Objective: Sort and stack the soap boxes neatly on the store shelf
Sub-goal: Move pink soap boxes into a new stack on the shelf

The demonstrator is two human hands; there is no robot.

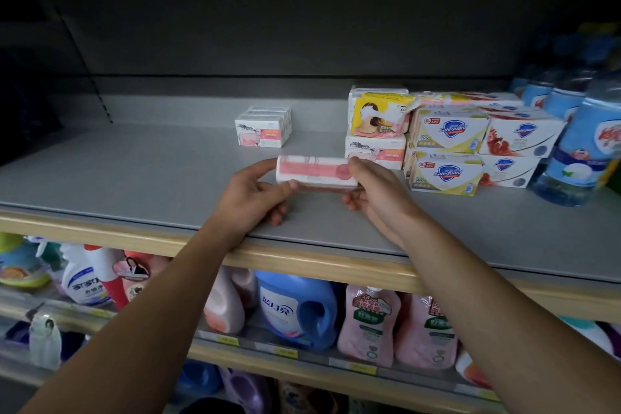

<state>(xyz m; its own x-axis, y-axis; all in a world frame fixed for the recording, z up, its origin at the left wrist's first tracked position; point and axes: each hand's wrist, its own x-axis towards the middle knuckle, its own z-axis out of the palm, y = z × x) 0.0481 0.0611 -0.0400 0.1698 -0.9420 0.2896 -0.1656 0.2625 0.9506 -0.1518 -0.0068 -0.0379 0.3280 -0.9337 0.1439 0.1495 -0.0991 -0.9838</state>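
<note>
A white and pink soap box, blurred, hangs just above the grey shelf, held at its ends by both hands. My left hand grips its left end and my right hand grips its right end. Farther back, a small row of matching white and pink boxes stands alone. To the right sits a mixed pile: another white and pink box, a yellow pack on top of it, yellow Safeguard boxes and white Safeguard boxes with red print.
Large blue-labelled bottles crowd the shelf's right end, touching the pile. The wooden shelf lip runs under my forearms. Detergent jugs and pink refill pouches fill the shelf below. A dark back panel rises behind.
</note>
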